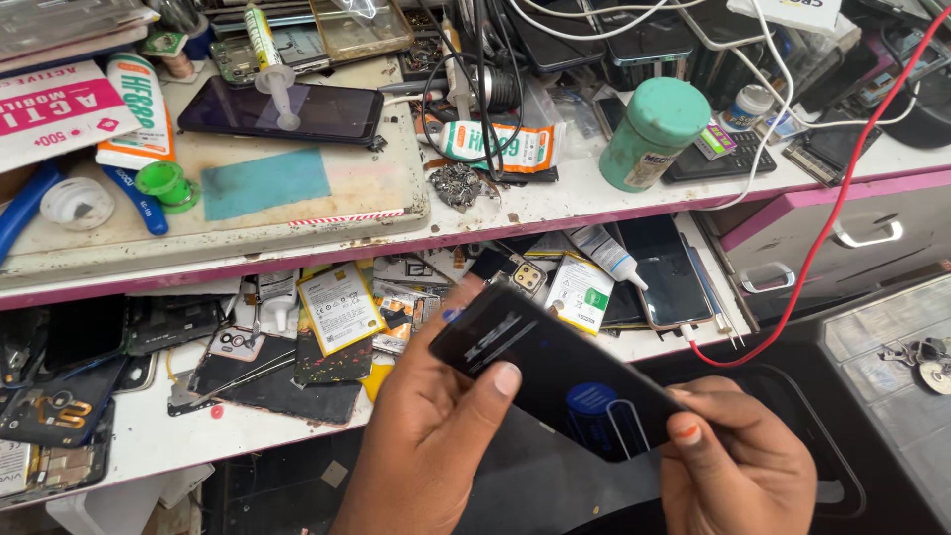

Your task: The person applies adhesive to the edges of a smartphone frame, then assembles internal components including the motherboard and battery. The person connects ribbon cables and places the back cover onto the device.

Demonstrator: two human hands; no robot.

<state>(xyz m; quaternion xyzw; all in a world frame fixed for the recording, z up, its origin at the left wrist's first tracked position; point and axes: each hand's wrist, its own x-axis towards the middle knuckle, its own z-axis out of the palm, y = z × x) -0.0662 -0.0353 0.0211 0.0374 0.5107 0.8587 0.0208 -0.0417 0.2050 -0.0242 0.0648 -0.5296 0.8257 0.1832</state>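
Observation:
Both of my hands hold a black smartphone (555, 369) with a glossy dark face, tilted from upper left to lower right, low in the middle of the head view. My left hand (431, 436) grips its upper left end, thumb pressed on the glass. My right hand (738, 461) pinches its lower right end. The phone hangs above the front edge of the open lower shelf (158, 436).
The lower shelf holds phone batteries (339, 307), opened phones and loose parts. On the worktop above lie a dark phone (282, 109) on a stained mat (327, 193), a syringe (269, 59), tubes, a green jar (649, 134) and tangled cables. A red wire (842, 198) hangs past white drawers (862, 238) at right.

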